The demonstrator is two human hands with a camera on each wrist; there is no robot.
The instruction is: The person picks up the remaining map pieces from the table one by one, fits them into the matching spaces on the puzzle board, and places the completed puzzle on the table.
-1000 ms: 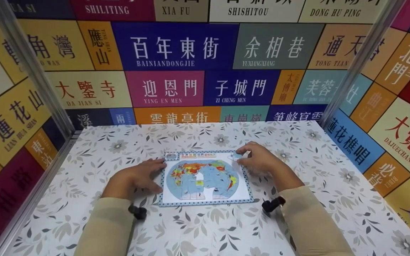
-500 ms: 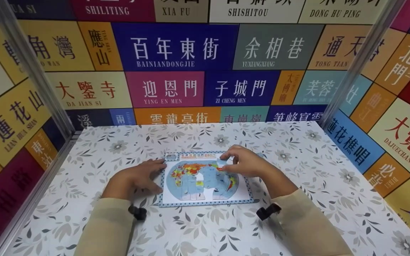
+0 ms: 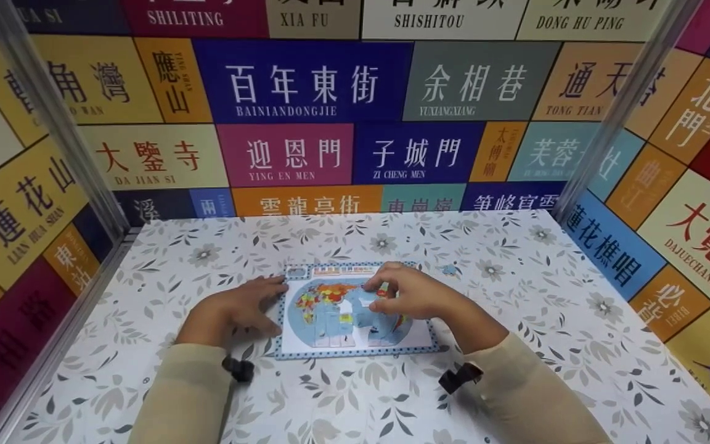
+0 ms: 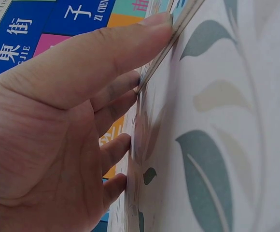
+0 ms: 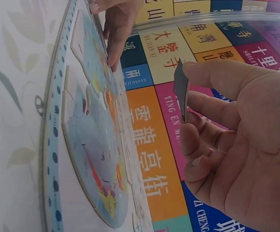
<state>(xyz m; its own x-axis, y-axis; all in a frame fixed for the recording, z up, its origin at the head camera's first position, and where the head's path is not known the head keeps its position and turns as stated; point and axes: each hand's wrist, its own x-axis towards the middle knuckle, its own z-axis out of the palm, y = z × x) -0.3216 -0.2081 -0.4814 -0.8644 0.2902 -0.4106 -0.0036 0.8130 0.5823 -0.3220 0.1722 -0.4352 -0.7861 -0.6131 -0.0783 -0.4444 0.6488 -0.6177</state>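
A world-map jigsaw puzzle (image 3: 306, 330) lies on the table in a board with a blue dotted border (image 3: 358, 353). White backing shows through openings near the middle and bottom of the map. My right hand (image 3: 416, 295) is over the map's right half, pinching a puzzle piece (image 5: 180, 91) between thumb and fingers; its grey underside faces the right wrist camera, apart from the map. My left hand (image 3: 238, 308) rests at the board's left edge, fingers loosely extended; in the left wrist view its thumb (image 4: 152, 36) touches the board's edge.
One loose blue piece (image 3: 452, 270) lies on the table beyond the board's far right corner. The floral-patterned table (image 3: 355, 401) is bordered by panels (image 3: 306, 80) of coloured signs at the back and both sides.
My right hand has carried the puzzle piece from the board's far right corner leftward and nearer, over the map. The loose blue piece behind is now uncovered. My left hand has stayed put.
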